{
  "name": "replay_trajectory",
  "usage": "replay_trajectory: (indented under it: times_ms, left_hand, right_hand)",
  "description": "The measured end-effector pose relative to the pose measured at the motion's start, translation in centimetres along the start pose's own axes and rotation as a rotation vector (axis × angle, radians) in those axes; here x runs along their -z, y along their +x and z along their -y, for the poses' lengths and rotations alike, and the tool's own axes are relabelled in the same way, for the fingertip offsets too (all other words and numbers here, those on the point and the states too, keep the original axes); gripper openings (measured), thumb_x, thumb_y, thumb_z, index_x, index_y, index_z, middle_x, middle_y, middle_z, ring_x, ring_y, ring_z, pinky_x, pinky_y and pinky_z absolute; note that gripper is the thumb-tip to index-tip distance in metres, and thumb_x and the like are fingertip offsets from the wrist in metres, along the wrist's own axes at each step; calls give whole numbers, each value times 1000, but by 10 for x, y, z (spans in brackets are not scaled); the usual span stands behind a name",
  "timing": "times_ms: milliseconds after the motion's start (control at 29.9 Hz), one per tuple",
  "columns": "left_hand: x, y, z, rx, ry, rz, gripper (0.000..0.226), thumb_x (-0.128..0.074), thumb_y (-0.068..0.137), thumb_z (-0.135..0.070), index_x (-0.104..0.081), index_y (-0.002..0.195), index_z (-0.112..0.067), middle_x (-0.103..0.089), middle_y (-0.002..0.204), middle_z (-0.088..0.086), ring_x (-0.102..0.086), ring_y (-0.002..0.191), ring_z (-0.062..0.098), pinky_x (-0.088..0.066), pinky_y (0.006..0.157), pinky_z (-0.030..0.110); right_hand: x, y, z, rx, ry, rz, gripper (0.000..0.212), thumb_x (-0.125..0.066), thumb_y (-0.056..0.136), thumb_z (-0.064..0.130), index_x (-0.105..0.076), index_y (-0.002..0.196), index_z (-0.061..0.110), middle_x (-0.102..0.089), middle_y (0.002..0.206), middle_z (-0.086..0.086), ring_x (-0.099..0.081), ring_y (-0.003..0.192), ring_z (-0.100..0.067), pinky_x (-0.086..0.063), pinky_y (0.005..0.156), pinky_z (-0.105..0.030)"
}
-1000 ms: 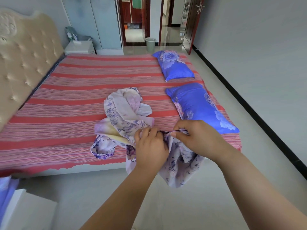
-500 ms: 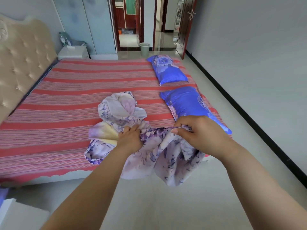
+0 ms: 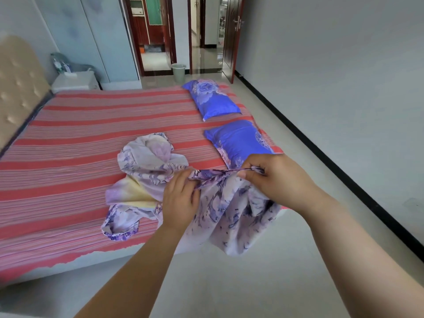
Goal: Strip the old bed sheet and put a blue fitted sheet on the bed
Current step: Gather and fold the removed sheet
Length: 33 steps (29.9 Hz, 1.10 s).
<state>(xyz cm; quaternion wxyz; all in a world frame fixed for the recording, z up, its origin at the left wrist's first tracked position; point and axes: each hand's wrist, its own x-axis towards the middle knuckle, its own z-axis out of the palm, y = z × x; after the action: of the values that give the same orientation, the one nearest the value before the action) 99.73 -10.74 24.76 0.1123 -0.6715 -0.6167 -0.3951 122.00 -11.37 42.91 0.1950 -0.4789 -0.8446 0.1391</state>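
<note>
Sheet [image 3: 220, 203], pale with blue and purple flowers, is bunched between your hands at the near edge of the bed [image 3: 68, 138]. Your left hand [image 3: 180, 200] has its fingers curled into a gathered fold of the cloth, knuckles toward you. Your right hand [image 3: 273, 177] pinches the hem between thumb and fingers, just to the right of the left hand and slightly higher, so a short band of hem runs taut from one hand to the other. Below your hands the cloth hangs off the bed's edge toward the floor [image 3: 263, 283]. To the left of your left hand and beyond it, the rest of the sheet lies crumpled on the red striped cover [image 3: 80, 180], with a yellowish patch showing.

Just beyond your right hand lies a blue flowered pillow [image 3: 238, 138], its near end hidden by your fingers. A second blue pillow [image 3: 212, 99] lies farther off, apart from the first. Far to the left of your hands stands the padded headboard [image 3: 18, 88], with a white nightstand [image 3: 75, 81] beside it. A bin [image 3: 178, 71] stands by the open doorway beyond the bed.
</note>
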Motion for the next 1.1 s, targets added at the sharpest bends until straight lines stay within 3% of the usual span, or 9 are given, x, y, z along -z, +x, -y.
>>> replay_trajectory:
  times_ms: [134,234,334,401,535,635,802,1002,1102]
  left_hand:
    - [3,10,5,3,176,139,26,-49,73,-31,-72,80,-20,-59,102,6,-46,101,27,-35,89,38]
    - [5,18,10,67,300,305,34,-42,68,-36,-72,72,-21,-56,91,7,-50,91,30,-42,85,42]
    - [5,19,16,147,331,376,18,-66,63,-25,-72,75,-13,-57,89,14,-56,87,37,-48,79,46]
    - [2,16,21,202,304,424,23,-77,61,-19,-74,82,-11,-56,92,17,-57,89,39,-49,76,45]
    - [-1,13,32,265,229,374,18,-75,70,-15,-74,86,-6,-60,104,18,-61,84,38,-52,73,43]
    - [-1,6,35,261,190,331,15,-68,75,-5,-71,89,0,-63,105,16,-63,81,37,-54,62,42]
    - [-2,8,36,220,162,279,21,-66,79,1,-72,98,-4,-64,120,14,-62,100,37,-56,61,41]
    - [-10,1,24,146,206,292,33,-72,69,1,-72,99,-12,-56,132,18,-63,104,37,-49,39,34]
    - [-14,4,23,208,154,254,20,-68,76,3,-69,95,-3,-57,130,19,-65,104,37,-52,45,36]
  right_hand:
    - [1,0,0,0,-24,-2,15,-59,90,39,-65,87,26,-52,62,10,-47,61,-3,-36,57,-18]
    - [2,-1,0,-1,-44,-14,15,-58,90,39,-65,88,26,-49,60,12,-47,60,-2,-35,56,-18]
    - [5,-2,0,-5,-56,-23,15,-58,91,40,-66,89,27,-51,63,12,-47,62,-3,-33,55,-15]
    - [8,-1,-1,-12,-46,-30,14,-58,91,39,-65,89,28,-51,63,14,-47,62,-1,-32,54,-13]
    - [13,-1,-3,-33,-26,-47,11,-59,90,39,-64,86,30,-52,63,12,-48,62,-2,-33,53,-14]
    - [16,-1,-7,-50,-36,-66,14,-59,90,41,-64,85,28,-55,65,8,-48,62,-6,-32,52,-14]
    - [16,-3,-8,-42,-7,-65,13,-60,90,41,-65,85,29,-57,67,7,-49,62,-7,-35,55,-22]
    - [19,-4,-8,-46,2,-85,14,-60,89,40,-65,83,29,-52,59,9,-47,58,-7,-34,53,-21]
    - [19,-5,-6,-39,0,-79,13,-60,89,40,-65,83,30,-53,61,9,-48,59,-7,-35,54,-22]
